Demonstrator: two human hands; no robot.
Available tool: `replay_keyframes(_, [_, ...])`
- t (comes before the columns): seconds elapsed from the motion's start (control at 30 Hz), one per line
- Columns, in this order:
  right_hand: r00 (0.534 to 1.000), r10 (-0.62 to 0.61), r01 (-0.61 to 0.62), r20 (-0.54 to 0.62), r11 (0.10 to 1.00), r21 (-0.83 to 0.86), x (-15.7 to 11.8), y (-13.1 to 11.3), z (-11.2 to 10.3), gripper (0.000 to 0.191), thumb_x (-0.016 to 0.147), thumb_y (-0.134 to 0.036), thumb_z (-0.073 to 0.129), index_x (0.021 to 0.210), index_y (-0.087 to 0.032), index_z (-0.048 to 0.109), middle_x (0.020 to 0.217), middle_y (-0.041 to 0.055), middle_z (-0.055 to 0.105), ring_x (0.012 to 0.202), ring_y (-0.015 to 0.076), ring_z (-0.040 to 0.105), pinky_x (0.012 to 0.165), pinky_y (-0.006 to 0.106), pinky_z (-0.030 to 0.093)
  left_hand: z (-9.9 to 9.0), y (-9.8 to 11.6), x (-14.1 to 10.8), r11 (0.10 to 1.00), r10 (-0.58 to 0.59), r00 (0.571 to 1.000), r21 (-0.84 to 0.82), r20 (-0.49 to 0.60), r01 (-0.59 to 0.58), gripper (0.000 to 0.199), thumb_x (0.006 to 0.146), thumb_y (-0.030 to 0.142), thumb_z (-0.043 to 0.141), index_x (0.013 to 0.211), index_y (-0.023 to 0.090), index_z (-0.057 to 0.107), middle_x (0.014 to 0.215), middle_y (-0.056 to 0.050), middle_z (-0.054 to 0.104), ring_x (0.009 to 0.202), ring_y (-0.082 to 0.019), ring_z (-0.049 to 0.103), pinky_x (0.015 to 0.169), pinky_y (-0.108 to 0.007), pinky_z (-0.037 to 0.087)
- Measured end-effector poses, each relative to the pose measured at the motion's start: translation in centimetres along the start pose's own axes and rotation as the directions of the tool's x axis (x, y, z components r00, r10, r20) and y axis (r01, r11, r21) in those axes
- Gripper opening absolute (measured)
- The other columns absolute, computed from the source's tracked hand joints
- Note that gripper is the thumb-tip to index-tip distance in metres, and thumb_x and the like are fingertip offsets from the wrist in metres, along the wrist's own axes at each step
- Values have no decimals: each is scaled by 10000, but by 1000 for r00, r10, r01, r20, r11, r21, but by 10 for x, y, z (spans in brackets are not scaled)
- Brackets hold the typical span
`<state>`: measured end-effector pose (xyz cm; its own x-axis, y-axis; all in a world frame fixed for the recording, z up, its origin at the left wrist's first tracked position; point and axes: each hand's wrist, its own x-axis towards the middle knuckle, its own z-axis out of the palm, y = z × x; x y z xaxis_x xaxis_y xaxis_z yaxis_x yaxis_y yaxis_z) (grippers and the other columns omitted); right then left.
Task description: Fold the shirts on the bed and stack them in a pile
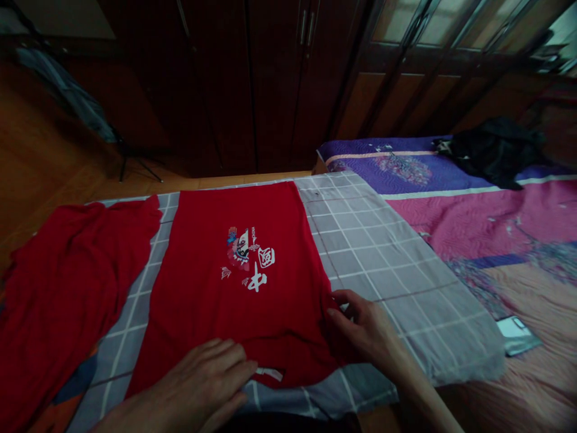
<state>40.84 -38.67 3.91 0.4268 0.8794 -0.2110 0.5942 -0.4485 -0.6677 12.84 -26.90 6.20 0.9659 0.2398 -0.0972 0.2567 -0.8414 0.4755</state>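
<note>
A red shirt [202, 252] with a printed figure and white characters lies spread on a grey checked cloth [360, 240]. My left hand [202, 379] rests palm down on the shirt's near edge, fingers laid out, beside a small white label [269, 374]. At the shirt's right edge, my right hand [360, 322] pinches the red fabric between thumb and fingers. A second red garment [85, 270] lies crumpled at the left.
Beyond the cloth stand dark wooden cabinets [279, 90]. At the right is a bed with a purple and pink cover [473, 210], holding a black garment [496, 150] and a flat pale object [518, 335]. A small tripod [135, 162] stands at the back left.
</note>
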Motion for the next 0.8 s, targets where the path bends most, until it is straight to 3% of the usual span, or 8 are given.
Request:
replay_keyframes(0.13, [988, -151, 147, -2, 958, 247, -17, -16, -7, 286, 824, -339, 517, 1049, -201, 629, 945, 56, 678, 776, 170, 632, 652, 270, 489, -4, 12, 59, 988, 146, 975, -76, 165, -135, 257, 902, 267, 505, 1155, 249, 548, 1017, -42, 636, 964, -194, 599, 878, -309, 461])
replay_keyframes(0.2, [992, -114, 122, -45, 940, 319, -17, -11, -10, 289, 837, -361, 501, 1031, -192, 633, 929, 60, 679, 808, 179, 632, 675, 278, 498, 4, 10, 84, 979, 197, 960, -85, 196, -184, 303, 898, 247, 505, 1200, 230, 512, 1006, -55, 628, 959, -205, 598, 860, -313, 470])
replay_keyframes(0.27, [996, 9, 19, -88, 948, 317, -12, 3, -8, 317, 834, -384, 488, 1024, -172, 628, 813, 51, 674, 709, 174, 624, 612, 278, 492, 16, 6, 102, 974, 222, 954, -88, 201, -208, 340, 896, 233, 495, 1235, 222, 485, 990, -60, 626, 931, -204, 606, 827, -303, 479])
replay_keyframes(0.43, [980, 163, -120, -112, 941, 317, 3, 37, 12, 397, 799, -373, 481, 1098, -134, 588, 761, 34, 640, 640, 158, 594, 559, 270, 460, 46, -8, 118, 974, 204, 973, -124, 110, -191, 318, 895, 221, 482, 1210, 210, 527, 965, -54, 642, 872, -194, 624, 746, -281, 482])
replay_keyframes(0.53, [986, 143, -112, -83, 947, 301, 12, 33, 20, 538, 780, -368, 507, 1247, -103, 498, 686, -8, 591, 607, 142, 560, 564, 260, 431, 52, -15, 119, 964, 216, 975, -173, 56, -203, 286, 897, 207, 478, 1171, 200, 562, 923, -45, 652, 845, -184, 625, 725, -264, 470])
replay_keyframes(0.63, [991, 126, -119, -43, 983, 142, 23, 16, 19, 652, 765, -376, 569, 1328, -80, 426, 620, -37, 550, 558, 137, 513, 533, 255, 376, 51, -19, 119, 947, 255, 966, -212, 46, -240, 241, 899, 204, 481, 1110, 200, 596, 900, -33, 652, 822, -171, 624, 718, -248, 463])
replay_keyframes(0.7, [993, 119, -118, -18, 992, 46, 30, 6, 18, 561, 765, -411, 595, 1225, -98, 525, 596, -40, 536, 543, 132, 486, 512, 249, 337, 50, -20, 119, 939, 269, 962, -232, 40, -253, 236, 899, 200, 479, 1100, 200, 604, 903, -29, 657, 826, -167, 625, 727, -243, 463])
replay_keyframes(0.8, [996, 87, -87, -13, 996, -6, 38, -1, 17, 301, 780, -446, 573, 780, -149, 620, 541, -42, 479, 524, 112, 426, 490, 240, 293, 48, -22, 120, 932, 278, 960, -251, 30, -262, 255, 893, 196, 485, 1120, 192, 601, 920, -34, 666, 845, -171, 629, 743, -246, 467])
